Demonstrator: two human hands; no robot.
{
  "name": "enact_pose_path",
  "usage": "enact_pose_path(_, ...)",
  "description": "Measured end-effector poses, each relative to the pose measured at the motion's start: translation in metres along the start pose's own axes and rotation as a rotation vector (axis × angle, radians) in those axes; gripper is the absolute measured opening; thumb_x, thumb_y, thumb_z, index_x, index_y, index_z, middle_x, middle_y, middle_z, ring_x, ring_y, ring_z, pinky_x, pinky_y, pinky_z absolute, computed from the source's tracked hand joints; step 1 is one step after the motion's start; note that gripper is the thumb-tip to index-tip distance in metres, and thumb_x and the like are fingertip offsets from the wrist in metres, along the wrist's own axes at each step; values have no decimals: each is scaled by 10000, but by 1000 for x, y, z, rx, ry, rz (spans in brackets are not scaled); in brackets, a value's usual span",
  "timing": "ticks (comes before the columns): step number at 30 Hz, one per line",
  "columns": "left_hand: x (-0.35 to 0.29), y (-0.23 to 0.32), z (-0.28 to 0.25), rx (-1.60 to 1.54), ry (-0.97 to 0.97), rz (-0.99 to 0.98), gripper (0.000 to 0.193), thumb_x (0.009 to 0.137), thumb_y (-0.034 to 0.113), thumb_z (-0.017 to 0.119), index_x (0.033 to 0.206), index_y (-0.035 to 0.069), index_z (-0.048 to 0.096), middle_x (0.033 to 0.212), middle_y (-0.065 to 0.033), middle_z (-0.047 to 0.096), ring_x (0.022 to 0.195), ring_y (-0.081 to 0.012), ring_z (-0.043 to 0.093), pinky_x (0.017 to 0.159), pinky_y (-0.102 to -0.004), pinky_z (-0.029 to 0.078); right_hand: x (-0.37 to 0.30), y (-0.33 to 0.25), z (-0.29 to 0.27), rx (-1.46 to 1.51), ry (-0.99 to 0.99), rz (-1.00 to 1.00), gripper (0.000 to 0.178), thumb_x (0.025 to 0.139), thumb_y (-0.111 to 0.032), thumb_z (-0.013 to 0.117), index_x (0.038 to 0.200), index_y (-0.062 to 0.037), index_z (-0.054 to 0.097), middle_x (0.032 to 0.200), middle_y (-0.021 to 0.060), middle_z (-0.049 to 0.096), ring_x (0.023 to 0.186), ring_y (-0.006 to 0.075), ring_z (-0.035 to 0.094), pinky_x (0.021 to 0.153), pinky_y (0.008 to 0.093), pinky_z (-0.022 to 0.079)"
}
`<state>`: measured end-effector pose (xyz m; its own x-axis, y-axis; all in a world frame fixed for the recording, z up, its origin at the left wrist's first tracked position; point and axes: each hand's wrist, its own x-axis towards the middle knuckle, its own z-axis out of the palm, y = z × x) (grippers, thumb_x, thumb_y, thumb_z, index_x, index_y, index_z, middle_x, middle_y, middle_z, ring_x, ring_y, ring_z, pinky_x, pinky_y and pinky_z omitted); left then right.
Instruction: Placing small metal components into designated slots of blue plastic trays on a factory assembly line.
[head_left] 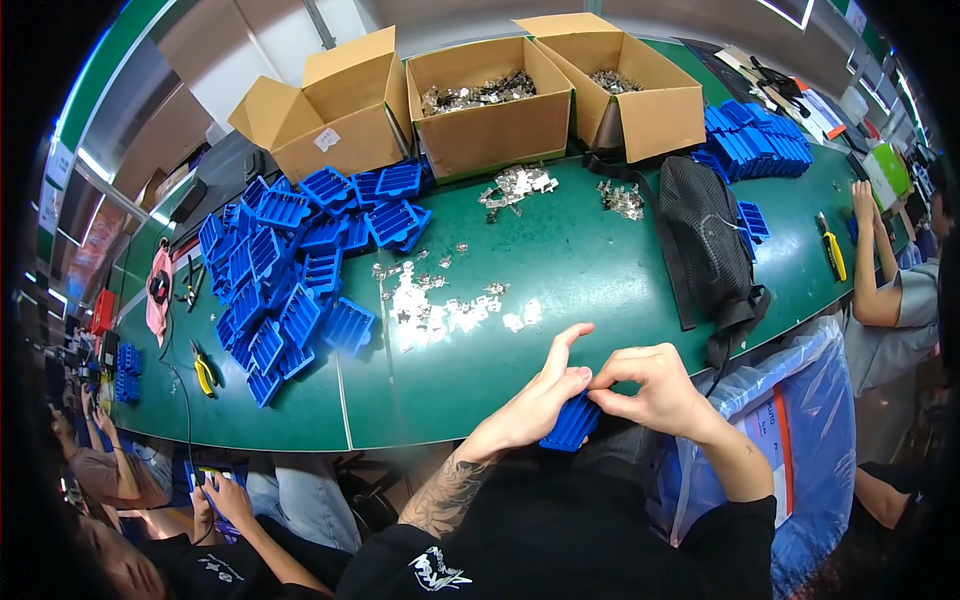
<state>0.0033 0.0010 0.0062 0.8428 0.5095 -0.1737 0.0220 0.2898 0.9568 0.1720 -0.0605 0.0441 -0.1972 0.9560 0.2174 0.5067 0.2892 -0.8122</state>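
Note:
A blue slotted plastic case (572, 426) is held above my lap, just off the near table edge. My left hand (530, 405) grips it from the left, thumb at its upper end and index finger stretched away. Thumb and index of my right hand (655, 390) are pinched together at the case's upper right end. Whatever sits between those fingertips is too small to make out. Small shiny metal clips (440, 312) lie scattered on the green table (560, 270) beyond my hands. To their left is a large heap of similar blue cases (300, 315).
Three cardboard boxes (490, 130) line the back, two visibly holding metal parts. A black mesh bag (705, 225) lies right of centre, near stacked blue cases (755, 140). Yellow-handled pliers (832, 250) lie far right, another pair (204, 372) left. A blue plastic-lined bin (820, 400) stands at my right. Co-workers sit on both sides.

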Motion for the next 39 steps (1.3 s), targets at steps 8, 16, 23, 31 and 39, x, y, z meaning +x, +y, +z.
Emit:
enact_pose_path(8, 1, 8, 2, 5, 32, -32, 583, 854, 167, 370, 1385, 39, 167, 1137, -68, 405, 943, -73, 406, 878, -235, 312, -1, 0, 4, 1, 38, 31, 60, 689, -15, 683, 708, 0, 628, 658, 84, 616, 582, 180, 603, 537, 260, 452)
enact_pose_path(16, -4, 4, 3, -170, 70, -102, 549, 936, 462, 279, 1371, 155, 146, 1039, -136, 536, 734, -178, 583, 628, -309, 518, 3, 0, 2, 48, 29, 27, 78, 710, -33, 679, 781, -12, 656, 693, 82, 630, 619, 181, 608, 562, 264, 456)
enact_pose_path(23, 2, -26, -2, 34, 75, 53, 648, 885, 605, 192, 1372, 180, 143, 1007, -154, 564, 719, -200, 607, 615, -316, 528, 4, -5, 1, 76, -18, 68, 100, 722, -44, 676, 817, -15, 666, 739, 90, 643, 664, 190, 617, 599, 265, 464)
enact_pose_path(31, -1, -11, -1, -291, 168, 26, 591, 914, 562, 181, 1371, 188, 160, 983, -141, 568, 767, -190, 601, 652, -304, 518, 13, -6, 2, -2, -47, -75, 325, 691, -90, 708, 996, -19, 623, 908, 123, 633, 802, 255, 608, 711, 308, 479)
enact_pose_path(39, -14, -16, -16, -571, 414, 200, 434, 961, 450, 204, 1315, 199, 183, 934, -171, 525, 686, -238, 623, 573, -328, 544, 33, -36, 30, -331, -131, -131, 707, 573, -185, 790, 1186, -4, 485, 1108, 145, 509, 1001, 318, 481, 858, 373, 410)
